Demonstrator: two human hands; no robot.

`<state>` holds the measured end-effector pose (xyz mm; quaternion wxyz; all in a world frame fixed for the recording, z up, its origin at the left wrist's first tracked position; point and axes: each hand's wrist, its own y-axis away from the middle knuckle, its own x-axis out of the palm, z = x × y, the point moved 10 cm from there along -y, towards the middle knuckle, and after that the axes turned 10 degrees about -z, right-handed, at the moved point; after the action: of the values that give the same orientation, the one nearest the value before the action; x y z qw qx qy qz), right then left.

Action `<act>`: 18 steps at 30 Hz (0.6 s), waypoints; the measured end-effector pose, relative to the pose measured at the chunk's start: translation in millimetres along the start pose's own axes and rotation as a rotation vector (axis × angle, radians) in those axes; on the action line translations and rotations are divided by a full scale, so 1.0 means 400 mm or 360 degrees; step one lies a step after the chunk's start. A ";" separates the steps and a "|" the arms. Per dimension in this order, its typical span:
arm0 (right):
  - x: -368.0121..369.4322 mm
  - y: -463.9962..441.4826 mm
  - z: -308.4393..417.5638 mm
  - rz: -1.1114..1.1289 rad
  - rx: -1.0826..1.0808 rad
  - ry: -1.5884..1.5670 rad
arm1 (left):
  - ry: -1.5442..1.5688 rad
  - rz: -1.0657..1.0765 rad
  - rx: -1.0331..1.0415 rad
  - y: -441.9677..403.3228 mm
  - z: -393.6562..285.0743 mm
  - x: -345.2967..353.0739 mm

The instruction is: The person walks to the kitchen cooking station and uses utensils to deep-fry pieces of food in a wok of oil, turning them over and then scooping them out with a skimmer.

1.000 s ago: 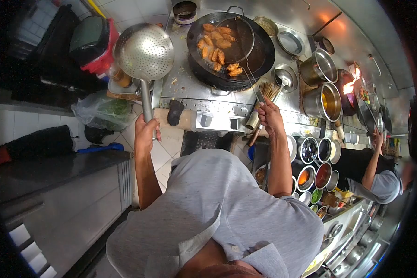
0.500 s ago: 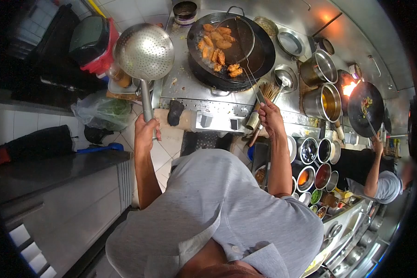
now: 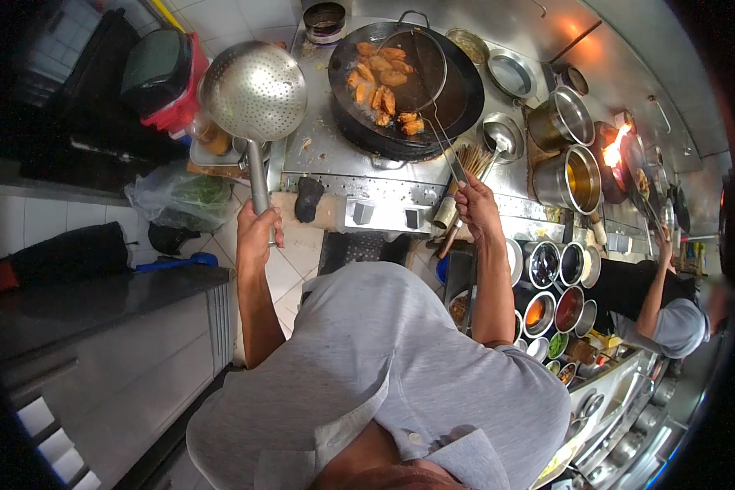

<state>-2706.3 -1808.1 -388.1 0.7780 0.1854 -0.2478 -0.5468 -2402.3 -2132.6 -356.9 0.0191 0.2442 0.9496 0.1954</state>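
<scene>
The left hand is clamped on a skimmer, the right hand on a wire hoop reaching into the wok beyond it. Ahead and left of the right hand, the pieces look well browned but lie in the wok, none showing in the skimmer. Any mesh is hard to make out against the dark liquid.

Person's wearing a light grey shirt, kinda heathered, with fine mottled flecks all through the fabric. Collar is the same grey and open at the neck, plus there's a placket and one round, pale button showing. Sleeves are short, so the forearms are bare, same with the left hand and right hand.
</scene>
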 end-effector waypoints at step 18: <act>-0.029 0.022 0.068 -0.0209 -0.0603 0.0869 | -0.0030 -0.0005 -0.0033 0.003 -0.001 0.000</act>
<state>-2718.9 -1794.9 -363.2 0.7993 0.1928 0.0883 -0.5623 -2401.8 -2131.9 -356.0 0.0309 0.2445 0.9477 0.2027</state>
